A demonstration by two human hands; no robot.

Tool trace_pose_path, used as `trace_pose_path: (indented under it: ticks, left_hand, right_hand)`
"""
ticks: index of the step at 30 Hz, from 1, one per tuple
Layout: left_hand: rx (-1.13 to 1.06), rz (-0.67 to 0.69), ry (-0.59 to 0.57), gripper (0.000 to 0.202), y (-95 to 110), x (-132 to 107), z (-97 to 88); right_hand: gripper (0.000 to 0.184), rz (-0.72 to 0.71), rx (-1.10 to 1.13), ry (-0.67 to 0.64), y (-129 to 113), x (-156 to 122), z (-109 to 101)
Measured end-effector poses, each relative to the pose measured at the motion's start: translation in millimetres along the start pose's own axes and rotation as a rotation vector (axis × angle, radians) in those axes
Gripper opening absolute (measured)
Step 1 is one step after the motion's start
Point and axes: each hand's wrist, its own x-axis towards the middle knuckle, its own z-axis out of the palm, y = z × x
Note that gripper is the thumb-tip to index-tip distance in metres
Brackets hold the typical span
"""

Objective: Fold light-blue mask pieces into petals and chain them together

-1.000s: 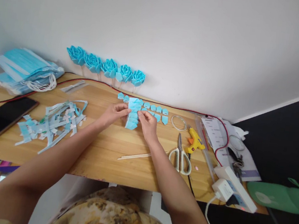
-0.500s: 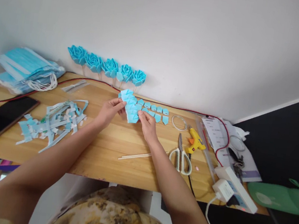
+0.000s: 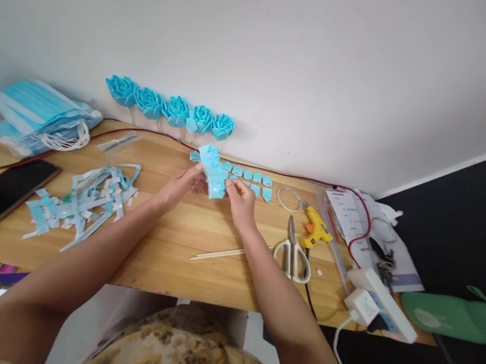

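Between my two hands is a light-blue strip of overlapping folded petals (image 3: pixel 213 172), held tilted above the table. My left hand (image 3: pixel 182 184) pinches its left edge, with the fingers partly behind it. On the lower right edge, the thumb and fingers of my right hand (image 3: pixel 241 204) are closed. Just beyond, small folded blue petal pieces (image 3: pixel 266 194) lie in two rows, some covered by the strip and my right hand. Several blue fabric roses (image 3: pixel 176 111) on thin sticks lean against the wall.
Blue face masks (image 3: pixel 38 114), a phone (image 3: pixel 2 190) and a heap of scraps (image 3: pixel 87 199) lie left. Wooden sticks (image 3: pixel 217 254), scissors (image 3: pixel 290 255), a wire ring (image 3: pixel 290 199) and a yellow glue gun (image 3: pixel 316 228) lie right, near a power strip (image 3: pixel 382 304).
The petal strip has turned slightly in my hands, showing more of its left edge. My left fingers have loosened and shifted behind it. The view has moved a little.
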Motion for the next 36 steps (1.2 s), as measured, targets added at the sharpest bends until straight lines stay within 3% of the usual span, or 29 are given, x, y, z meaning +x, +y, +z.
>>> trace_pose_path:
  ticks: [4,12,19,24,32,36]
  left_hand:
    - [0.051,0.015,-0.011,0.046,3,-1,-0.2]
    - [0.248,-0.004,-0.015,0.037,5,-3,-0.4]
    - [0.263,0.063,0.094,0.031,8,-3,1.3]
    - [0.251,0.119,0.194,0.030,9,-3,1.2]
    - [0.223,0.149,0.281,0.031,4,-1,-1.9]
    - [0.218,0.141,0.280,0.030,4,-2,-2.2]
  right_hand:
    - [0.030,0.001,0.003,0.048,2,1,0]
    - [0.031,0.010,0.042,0.018,3,1,1]
    - [0.041,-0.015,0.038,0.019,5,0,1]
    - [0.040,-0.006,0.074,-0.064,5,-1,3]
    - [0.037,0.057,0.169,-0.083,5,-1,4]
    - [0.030,0.010,0.038,-0.173,-3,-4,3]
